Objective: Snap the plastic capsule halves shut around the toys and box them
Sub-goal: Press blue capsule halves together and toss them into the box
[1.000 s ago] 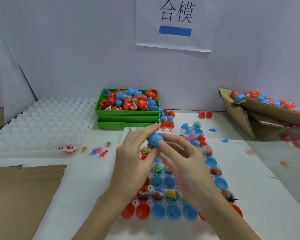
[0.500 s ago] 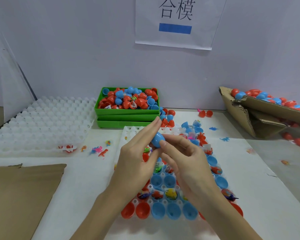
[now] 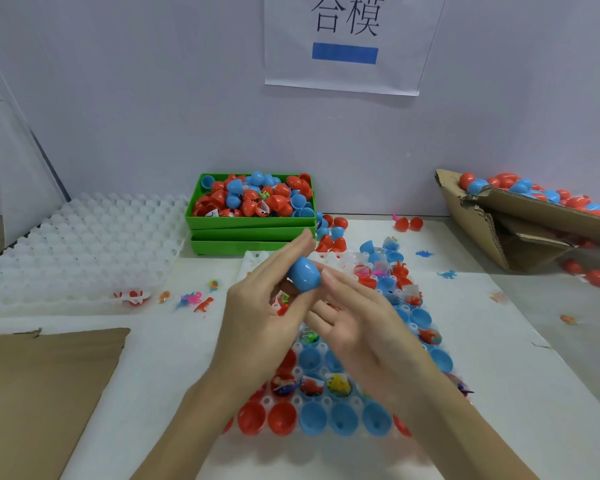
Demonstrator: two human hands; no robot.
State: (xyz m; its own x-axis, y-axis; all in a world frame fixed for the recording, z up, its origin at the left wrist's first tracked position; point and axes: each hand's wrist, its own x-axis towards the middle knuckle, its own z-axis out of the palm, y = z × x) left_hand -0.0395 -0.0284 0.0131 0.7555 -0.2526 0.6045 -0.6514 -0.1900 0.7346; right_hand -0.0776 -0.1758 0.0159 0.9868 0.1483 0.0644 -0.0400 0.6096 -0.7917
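Blue capsule (image 3: 303, 274) held above white tray (image 3: 361, 436), between both hands. Left hand (image 3: 257, 317) holds it from left, fingers nearly straight along its side, thumb under it. Right hand (image 3: 355, 320) touches its right side with straight fingertips, palm facing up. Tray holds red and blue halves, some with toys. Green box (image 3: 250, 223) behind, full of halves. Cardboard box (image 3: 520, 216) at right holds closed capsules.
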